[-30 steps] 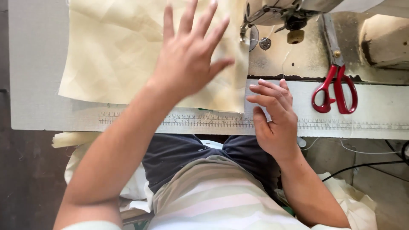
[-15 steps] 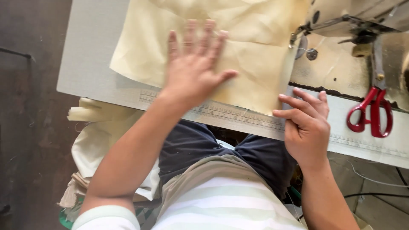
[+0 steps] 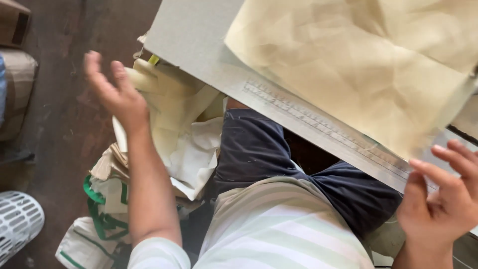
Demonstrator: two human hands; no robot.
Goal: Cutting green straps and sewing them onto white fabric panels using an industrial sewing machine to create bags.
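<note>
My left hand hangs in the air off the left side of the sewing table, fingers spread, holding nothing, just above a pile of cream fabric pieces beside my lap. My right hand rests at the table's front edge, fingers loosely apart, next to the near corner of a large cream fabric sheet that lies flat on the table. A printed ruler strip runs along the table's front edge.
A white and green woven sack sits on the floor under the fabric pile. A white plastic basket stands at the lower left. A brown bundle lies at the far left on the dark floor.
My left hand lifted off the fabric sheet and swung left and down past the table edge toward the fabric pile. The view turned left. My right hand stayed at the front edge.
</note>
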